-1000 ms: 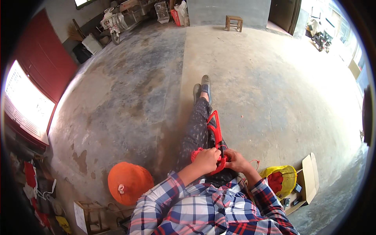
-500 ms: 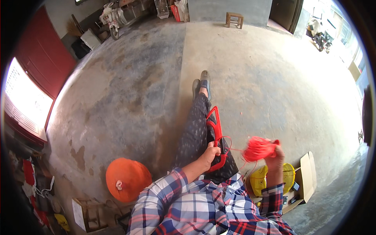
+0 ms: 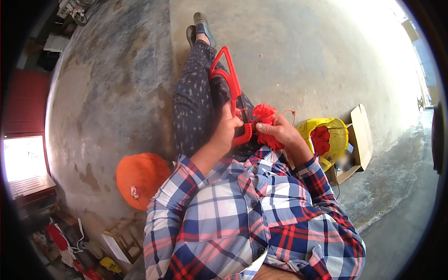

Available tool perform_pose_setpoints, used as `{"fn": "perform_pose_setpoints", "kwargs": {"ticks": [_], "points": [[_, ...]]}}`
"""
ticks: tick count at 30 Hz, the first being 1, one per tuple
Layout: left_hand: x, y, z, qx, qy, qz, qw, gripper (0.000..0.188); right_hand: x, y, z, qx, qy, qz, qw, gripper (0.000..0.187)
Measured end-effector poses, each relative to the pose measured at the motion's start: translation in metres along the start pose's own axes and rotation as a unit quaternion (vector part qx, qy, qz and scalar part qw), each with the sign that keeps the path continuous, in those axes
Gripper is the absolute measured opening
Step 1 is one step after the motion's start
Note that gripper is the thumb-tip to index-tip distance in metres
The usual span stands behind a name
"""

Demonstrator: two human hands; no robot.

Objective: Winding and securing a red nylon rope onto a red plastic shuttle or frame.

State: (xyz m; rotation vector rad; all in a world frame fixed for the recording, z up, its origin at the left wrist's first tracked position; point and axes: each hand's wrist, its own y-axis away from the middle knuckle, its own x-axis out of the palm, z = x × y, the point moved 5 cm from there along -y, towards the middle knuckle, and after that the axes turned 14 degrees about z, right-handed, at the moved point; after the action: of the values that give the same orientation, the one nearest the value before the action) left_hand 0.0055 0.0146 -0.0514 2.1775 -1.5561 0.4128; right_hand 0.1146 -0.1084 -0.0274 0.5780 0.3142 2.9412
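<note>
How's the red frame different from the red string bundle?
The red frame looks stiff and angular; the red string bundle looks soft and bunched. The frame is longer than the bundle. The left hand grips the frame, while the right hand holds the bundle. Both are mostly red.

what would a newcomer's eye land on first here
Probably the bright red frame over the person's legs, gripped by the left hand, and the red cord bunched in the right hand. Next, the round orange thing at the person's left and the yellow bag at the right, red stuff inside.
</note>
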Motion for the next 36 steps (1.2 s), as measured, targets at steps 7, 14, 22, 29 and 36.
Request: {"fn": "perform_pose_setpoints", "kwargs": {"ticks": [7,14,22,29,36], "points": [[-0.011,-0.006,0.015,-0.025,0.026,-0.015,0.999,0.070,0.021,0.033,0.067,-0.105,-0.036,0.010,0.994,0.018],[0.001,-0.008,-0.008,0.099,-0.473,-0.144,0.864,0.067,0.056,0.045,0.104,-0.138,-0.038,-0.038,0.989,0.022],[0.022,0.016,-0.068,0.102,-0.266,-0.118,0.951,0.015,0.049,0.040,0.121,-0.151,-0.033,0.005,0.988,0.034],[-0.004,0.013,-0.007,-0.016,-0.242,-0.104,0.965,0.017,0.019,-0.017,0.047,0.034,0.609,0.018,0.792,0.026],[-0.006,0.018,-0.069,0.150,-0.446,-0.203,0.859,0.012,0.026,-0.030,0.052,-0.095,0.395,-0.052,0.912,0.034]]}}
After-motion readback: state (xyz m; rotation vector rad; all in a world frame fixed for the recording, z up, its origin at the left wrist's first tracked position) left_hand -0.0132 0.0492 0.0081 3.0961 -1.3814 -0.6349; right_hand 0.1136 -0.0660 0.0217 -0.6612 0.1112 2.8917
